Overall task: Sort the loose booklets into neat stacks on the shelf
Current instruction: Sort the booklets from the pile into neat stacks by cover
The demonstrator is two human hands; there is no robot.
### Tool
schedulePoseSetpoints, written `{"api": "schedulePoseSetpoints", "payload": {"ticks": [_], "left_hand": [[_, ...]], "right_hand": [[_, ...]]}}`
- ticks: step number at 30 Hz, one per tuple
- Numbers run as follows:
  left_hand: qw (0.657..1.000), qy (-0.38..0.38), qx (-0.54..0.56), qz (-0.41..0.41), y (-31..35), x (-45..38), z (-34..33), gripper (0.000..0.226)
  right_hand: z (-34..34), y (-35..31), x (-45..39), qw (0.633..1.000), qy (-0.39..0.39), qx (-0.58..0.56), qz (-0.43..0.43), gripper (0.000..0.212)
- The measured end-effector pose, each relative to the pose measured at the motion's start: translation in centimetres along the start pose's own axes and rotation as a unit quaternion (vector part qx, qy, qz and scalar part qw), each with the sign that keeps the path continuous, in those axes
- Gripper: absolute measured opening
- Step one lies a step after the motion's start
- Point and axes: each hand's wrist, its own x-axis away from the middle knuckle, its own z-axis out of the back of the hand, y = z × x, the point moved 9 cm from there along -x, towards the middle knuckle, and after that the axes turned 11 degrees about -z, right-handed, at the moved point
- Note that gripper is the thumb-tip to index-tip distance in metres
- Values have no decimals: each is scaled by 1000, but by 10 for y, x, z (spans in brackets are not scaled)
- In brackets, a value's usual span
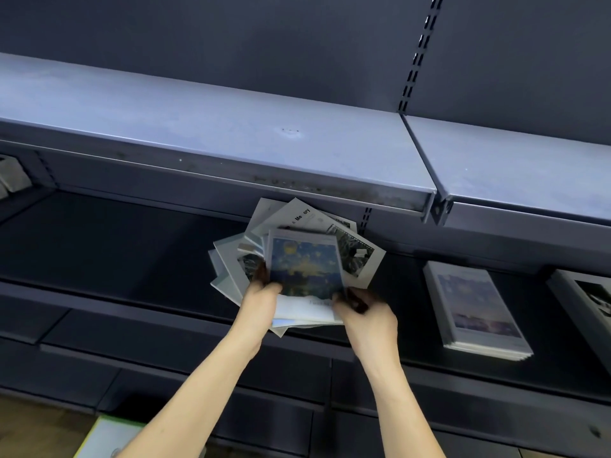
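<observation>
Head view: the left hand [261,294] is gripping a fanned pile of loose booklets [294,259] from beneath, over the dark shelf [132,256]; the right hand [360,307] is pinching the blue-covered booklet [305,264] on top. A neat stack [476,309] is lying well to the right. The fan is looking unstable: pulling the top copy could be dragging others loose, and they might be sliding off the left hand's grip.

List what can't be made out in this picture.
- Head view: the top booklet is motion-blurred; its print is unreadable.
- Left hand and right hand: fingertips blurred and partly hidden by the pile.
- Lower booklets in the pile: covered by those above.
- Black-and-white stack: cut off by the right edge.
- Pale object: cut off by the bottom edge.
</observation>
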Motion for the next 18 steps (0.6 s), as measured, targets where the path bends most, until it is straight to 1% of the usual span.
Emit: {"api": "schedulePoseSetpoints", "payload": {"ticks": [2, 3, 5, 7, 11, 14, 18], "left_hand": [[999, 14, 45, 26, -6, 3, 3, 39], [997, 17, 60, 37, -10, 4, 4, 34], [996, 12, 73, 41, -14, 7, 5, 26], [996, 3, 81, 28, -15, 9, 4, 25], [997, -6, 81, -1, -7, 10, 1, 25], [997, -47, 45, -29, 0, 13, -7, 31], [995, -78, 5, -59, 2, 12, -11, 44]], "right_hand": [[1, 3, -1, 1000, 0, -4, -19, 34], [0, 5, -3, 1000, -4, 5, -27, 37], [-2, 8, -4, 999, -23, 25, -40, 39], [-3, 8, -3, 997, -45, 34, -43, 39], [-2, 9, -3, 996, -62, 16, -55, 27], [-1, 11, -3, 994, -76, -19, -72, 15], [-6, 13, -3, 994, -89, -18, -53, 17]]}}
